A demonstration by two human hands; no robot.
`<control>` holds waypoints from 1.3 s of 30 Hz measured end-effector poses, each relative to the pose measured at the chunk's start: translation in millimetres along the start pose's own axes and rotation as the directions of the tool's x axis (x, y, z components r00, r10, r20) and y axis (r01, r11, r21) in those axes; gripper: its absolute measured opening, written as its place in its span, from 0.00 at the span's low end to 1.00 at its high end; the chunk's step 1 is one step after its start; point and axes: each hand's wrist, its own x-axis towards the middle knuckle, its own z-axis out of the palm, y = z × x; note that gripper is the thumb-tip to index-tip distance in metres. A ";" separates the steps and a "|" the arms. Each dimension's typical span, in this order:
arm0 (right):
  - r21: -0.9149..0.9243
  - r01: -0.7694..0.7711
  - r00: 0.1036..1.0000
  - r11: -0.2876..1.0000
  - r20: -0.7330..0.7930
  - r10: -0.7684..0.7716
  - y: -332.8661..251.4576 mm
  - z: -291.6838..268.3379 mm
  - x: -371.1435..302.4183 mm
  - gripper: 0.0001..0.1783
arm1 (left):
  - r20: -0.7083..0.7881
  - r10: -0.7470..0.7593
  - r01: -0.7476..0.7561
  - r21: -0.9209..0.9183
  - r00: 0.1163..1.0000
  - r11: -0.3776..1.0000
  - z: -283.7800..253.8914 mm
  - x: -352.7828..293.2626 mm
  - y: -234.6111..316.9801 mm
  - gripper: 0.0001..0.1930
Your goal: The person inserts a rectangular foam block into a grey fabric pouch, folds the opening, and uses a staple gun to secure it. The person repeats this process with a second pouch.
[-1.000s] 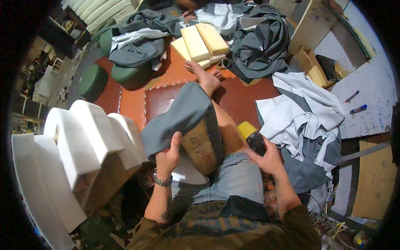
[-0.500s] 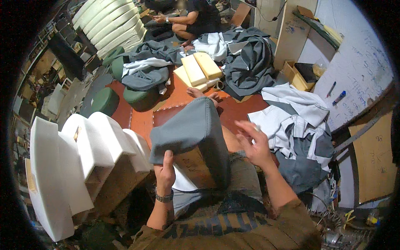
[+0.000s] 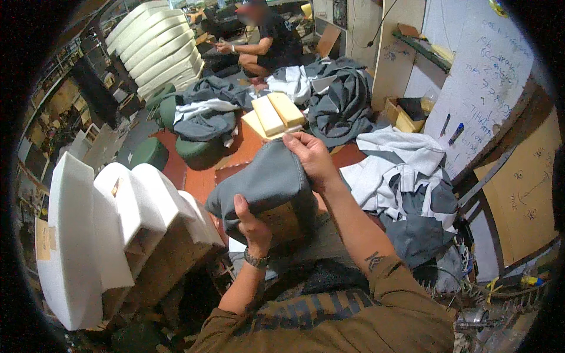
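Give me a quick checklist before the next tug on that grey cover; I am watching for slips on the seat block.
1. Left hand gripping the near lower edge of the grey cover: ok.
2. Right hand pinching the cover's far top corner: ok.
3. Cover pulled fully over the wooden-backed block: not ok, bare board shows beneath the cover.
4. Cover free of tears: cannot tell.
5. Space ahead: not ok, foam slabs and heaped grey fabric lie close.
6. White foam pieces at the left apart from the cover: ok.
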 end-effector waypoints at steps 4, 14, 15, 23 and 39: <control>-0.059 0.131 0.990 0.990 -0.046 -0.134 45.2 -0.6 17.7 0.15 | -0.036 0.357 -0.333 0.284 0.933 0.899 3.1 -7.9 -49.5 0.29; -0.213 0.062 0.987 0.975 0.160 -0.028 88.9 -34.4 78.3 0.14 | 0.449 -0.743 0.578 0.468 0.496 0.669 -51.9 41.1 53.7 0.35; -0.198 0.044 0.985 0.979 0.174 -0.009 89.5 -40.2 85.9 0.15 | 0.708 -0.544 0.326 0.437 0.450 0.838 -57.7 59.8 90.6 0.33; -0.327 -0.097 0.926 0.940 0.316 0.206 109.1 -49.7 128.5 0.16 | 0.519 -0.317 0.079 0.429 0.794 0.900 29.5 188.7 108.2 0.25; -0.383 0.259 0.928 0.887 -0.157 -0.339 112.5 -11.1 -24.6 0.19 | 0.589 -0.342 -0.305 0.733 0.732 0.608 78.6 210.5 43.2 0.19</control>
